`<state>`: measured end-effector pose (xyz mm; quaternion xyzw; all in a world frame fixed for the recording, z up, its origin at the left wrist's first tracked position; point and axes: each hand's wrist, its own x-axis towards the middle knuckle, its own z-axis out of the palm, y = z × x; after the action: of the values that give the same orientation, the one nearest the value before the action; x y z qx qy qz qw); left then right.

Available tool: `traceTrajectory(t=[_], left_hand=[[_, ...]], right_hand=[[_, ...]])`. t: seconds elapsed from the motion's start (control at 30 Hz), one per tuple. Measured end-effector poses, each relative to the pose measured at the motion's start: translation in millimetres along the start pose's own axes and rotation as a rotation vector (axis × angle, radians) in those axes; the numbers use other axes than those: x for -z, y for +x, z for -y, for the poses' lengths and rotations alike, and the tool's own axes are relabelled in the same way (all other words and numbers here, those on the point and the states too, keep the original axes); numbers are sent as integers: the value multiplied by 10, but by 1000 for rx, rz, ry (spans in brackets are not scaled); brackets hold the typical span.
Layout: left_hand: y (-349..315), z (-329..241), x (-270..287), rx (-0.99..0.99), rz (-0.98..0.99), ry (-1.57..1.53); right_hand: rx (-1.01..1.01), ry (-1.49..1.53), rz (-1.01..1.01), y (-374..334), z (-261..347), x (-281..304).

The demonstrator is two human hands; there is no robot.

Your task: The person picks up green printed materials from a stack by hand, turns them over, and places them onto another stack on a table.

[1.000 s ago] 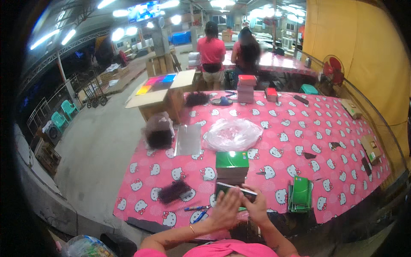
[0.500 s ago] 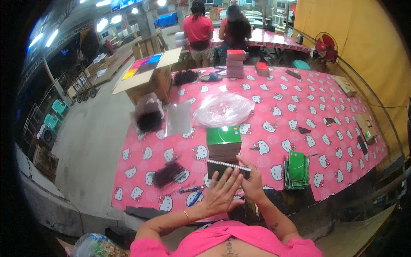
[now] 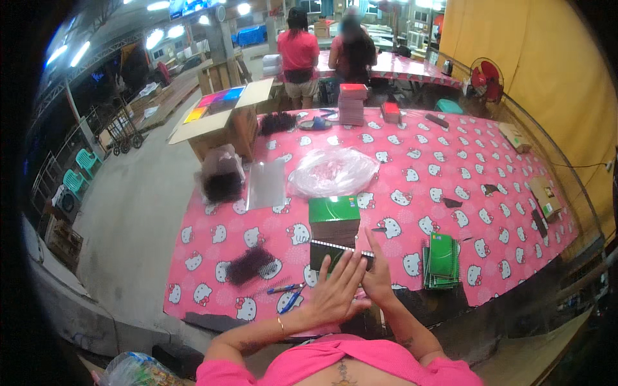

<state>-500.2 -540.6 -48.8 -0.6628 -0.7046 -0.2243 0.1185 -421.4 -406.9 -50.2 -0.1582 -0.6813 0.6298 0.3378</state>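
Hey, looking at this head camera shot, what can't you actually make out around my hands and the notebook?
- Notebook, head view: the left hand and right hand cover its near half, so the cover there is hidden.
- Right hand's fingers, head view: turned away, so their grip cannot be told.
- Tool with blue handles, head view: too small to identify.
- Contents of the clear plastic bag, head view: blurred by the film.

left hand (image 3: 335,293) flat, fingers spread, right hand (image 3: 378,276) alongside
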Motion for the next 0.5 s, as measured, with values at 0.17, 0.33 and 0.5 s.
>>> traceTrajectory(t=[0.17,0.33,0.5], left_hand=[[-33,-57,196,399,-292,-604],[-299,40,150,510,-126,-851],[-560,432,-322,582,-16,-1197]], right_hand=[[-106,-11,87,-128,87,-64],[153,-346,371,-461,393,-45],[592,-994,161,-236,305,10]])
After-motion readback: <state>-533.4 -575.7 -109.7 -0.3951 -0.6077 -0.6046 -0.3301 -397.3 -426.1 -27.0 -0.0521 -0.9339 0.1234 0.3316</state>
